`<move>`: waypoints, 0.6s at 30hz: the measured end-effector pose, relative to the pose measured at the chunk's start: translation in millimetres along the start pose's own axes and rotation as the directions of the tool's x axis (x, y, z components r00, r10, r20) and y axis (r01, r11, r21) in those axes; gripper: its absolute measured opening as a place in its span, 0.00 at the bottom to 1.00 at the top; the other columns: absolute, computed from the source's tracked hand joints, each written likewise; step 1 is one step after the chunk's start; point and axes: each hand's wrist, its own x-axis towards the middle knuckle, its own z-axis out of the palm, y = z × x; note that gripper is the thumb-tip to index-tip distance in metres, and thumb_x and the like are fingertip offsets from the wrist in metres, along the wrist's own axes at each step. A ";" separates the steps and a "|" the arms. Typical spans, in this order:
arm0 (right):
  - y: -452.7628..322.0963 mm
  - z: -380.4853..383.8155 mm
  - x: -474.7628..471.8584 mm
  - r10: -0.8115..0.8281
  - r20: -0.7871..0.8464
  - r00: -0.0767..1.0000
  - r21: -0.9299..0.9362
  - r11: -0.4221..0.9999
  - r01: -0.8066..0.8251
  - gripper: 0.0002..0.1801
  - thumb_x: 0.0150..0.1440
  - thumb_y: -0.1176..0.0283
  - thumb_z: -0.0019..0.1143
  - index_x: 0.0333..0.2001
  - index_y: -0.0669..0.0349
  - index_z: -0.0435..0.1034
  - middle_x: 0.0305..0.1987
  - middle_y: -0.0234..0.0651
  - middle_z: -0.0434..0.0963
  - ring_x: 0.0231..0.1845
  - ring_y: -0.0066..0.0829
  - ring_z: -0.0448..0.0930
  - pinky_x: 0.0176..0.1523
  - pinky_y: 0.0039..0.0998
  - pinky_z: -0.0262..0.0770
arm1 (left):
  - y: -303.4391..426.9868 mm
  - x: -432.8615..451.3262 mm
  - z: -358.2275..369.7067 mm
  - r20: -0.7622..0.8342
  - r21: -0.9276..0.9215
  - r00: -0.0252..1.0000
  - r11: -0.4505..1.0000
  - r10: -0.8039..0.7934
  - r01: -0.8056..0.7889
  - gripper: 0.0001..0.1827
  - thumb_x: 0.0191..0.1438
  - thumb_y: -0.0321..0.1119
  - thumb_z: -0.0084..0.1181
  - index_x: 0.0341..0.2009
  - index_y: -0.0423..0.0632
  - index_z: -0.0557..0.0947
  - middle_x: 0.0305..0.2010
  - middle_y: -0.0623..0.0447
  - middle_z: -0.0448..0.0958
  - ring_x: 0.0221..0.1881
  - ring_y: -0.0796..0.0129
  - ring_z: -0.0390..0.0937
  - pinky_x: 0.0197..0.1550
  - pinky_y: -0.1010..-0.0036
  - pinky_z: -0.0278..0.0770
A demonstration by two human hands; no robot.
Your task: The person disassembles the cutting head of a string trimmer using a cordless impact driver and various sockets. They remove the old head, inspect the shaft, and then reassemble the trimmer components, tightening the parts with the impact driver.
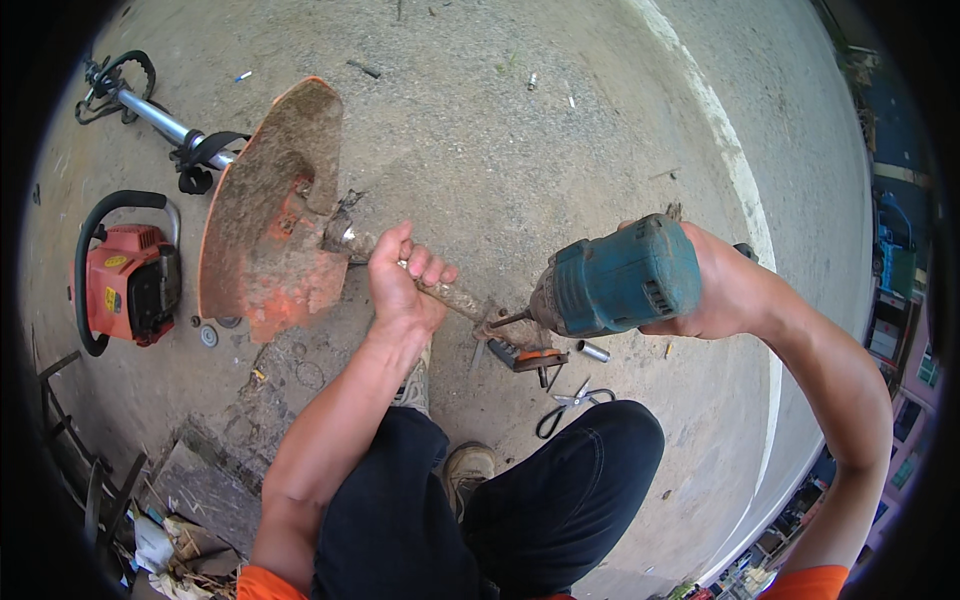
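My left hand (pixel 409 289) is closed around the dirt-caked shaft (pixel 459 301) of a brush cutter. At the shaft's left end sits a muddy orange debris guard (pixel 270 217). My right hand (pixel 726 289) grips a worn teal power drill (pixel 622 279), its handle mostly hidden beneath the body. The drill's thin bit (pixel 511 321) points left and reaches the dirty fitting (pixel 487 324) at the shaft's right end. Whether it sits in a screw there is too small to tell. Just below the fitting lies an orange-and-black part (pixel 531 357).
A red engine (pixel 127 281) with a black carrying handle stands at left. Behind it lies a silver tube (pixel 161 120) with straps. Scissors (pixel 576 401) and a metal socket (pixel 594 351) lie near my right knee. A washer (pixel 208 335) lies by the guard; scrap (pixel 180 551) fills the lower left.
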 end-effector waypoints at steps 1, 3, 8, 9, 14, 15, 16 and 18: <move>-0.7 -0.6 -1.5 0.029 -0.009 1.000 0.030 0.999 -0.029 0.20 0.39 0.75 0.68 0.39 0.64 0.72 0.35 0.46 0.79 0.37 0.41 0.80 0.42 0.35 0.76 | -0.6 -1.4 1.9 -0.001 -0.003 1.000 1.000 -0.001 0.001 0.17 0.53 0.41 0.53 0.18 0.58 0.61 0.11 0.62 0.54 0.15 0.72 0.53 0.27 0.70 0.59; 1.1 0.4 -3.7 0.037 -0.033 0.999 0.059 0.998 -0.035 0.20 0.39 0.76 0.68 0.39 0.64 0.72 0.34 0.46 0.79 0.36 0.41 0.80 0.42 0.35 0.76 | 0.3 -5.7 6.4 -0.007 -0.007 1.000 1.000 0.000 0.000 0.18 0.52 0.41 0.54 0.18 0.59 0.60 0.11 0.63 0.53 0.14 0.74 0.51 0.26 0.72 0.58; 1.7 2.4 -3.9 -0.065 -0.057 0.996 0.078 0.995 0.069 0.22 0.37 0.77 0.68 0.39 0.64 0.72 0.30 0.42 0.79 0.32 0.36 0.80 0.40 0.35 0.76 | 3.2 -7.4 5.5 0.005 -0.008 1.000 1.000 0.013 -0.013 0.19 0.53 0.40 0.54 0.16 0.59 0.60 0.10 0.63 0.53 0.13 0.73 0.51 0.25 0.72 0.57; 4.3 -0.1 -2.2 0.047 0.008 0.999 0.092 0.995 -0.047 0.22 0.36 0.77 0.68 0.39 0.64 0.72 0.29 0.40 0.79 0.31 0.33 0.79 0.39 0.34 0.75 | 2.1 -7.7 5.9 0.021 -0.006 1.000 1.000 0.003 -0.003 0.19 0.53 0.40 0.54 0.16 0.59 0.60 0.10 0.63 0.53 0.13 0.73 0.50 0.25 0.72 0.57; 34.8 -14.4 7.5 0.247 0.089 0.965 0.264 0.928 -0.262 0.24 0.34 0.77 0.67 0.39 0.64 0.72 0.30 0.34 0.78 0.33 0.24 0.75 0.40 0.29 0.73 | 0.7 -4.6 8.1 0.067 -0.001 0.998 1.000 0.002 -0.002 0.20 0.53 0.40 0.54 0.16 0.59 0.60 0.10 0.63 0.53 0.13 0.73 0.51 0.25 0.71 0.58; 36.5 -10.5 5.5 0.244 0.064 0.968 0.330 0.910 -0.251 0.23 0.34 0.77 0.67 0.39 0.64 0.72 0.30 0.34 0.78 0.34 0.24 0.74 0.41 0.29 0.73 | 0.6 -3.8 6.8 0.070 0.005 0.998 1.000 -0.001 0.001 0.20 0.53 0.40 0.54 0.16 0.59 0.60 0.10 0.63 0.53 0.13 0.73 0.52 0.25 0.71 0.59; 34.1 -4.5 2.1 0.252 -0.008 0.968 0.262 0.935 -0.241 0.23 0.34 0.77 0.66 0.39 0.64 0.72 0.32 0.36 0.78 0.36 0.24 0.74 0.43 0.29 0.73 | -0.4 -3.8 7.2 0.039 0.019 0.999 1.000 0.004 -0.005 0.19 0.53 0.40 0.54 0.17 0.59 0.60 0.11 0.63 0.54 0.13 0.73 0.52 0.25 0.71 0.59; 32.8 6.3 -6.8 0.152 -0.071 0.986 0.244 0.961 -0.131 0.22 0.35 0.77 0.66 0.39 0.64 0.72 0.30 0.36 0.77 0.35 0.24 0.74 0.42 0.29 0.73 | -5.0 -5.8 10.0 -0.024 0.052 1.000 0.999 0.008 -0.007 0.19 0.54 0.40 0.54 0.17 0.58 0.60 0.11 0.63 0.54 0.14 0.73 0.52 0.25 0.71 0.59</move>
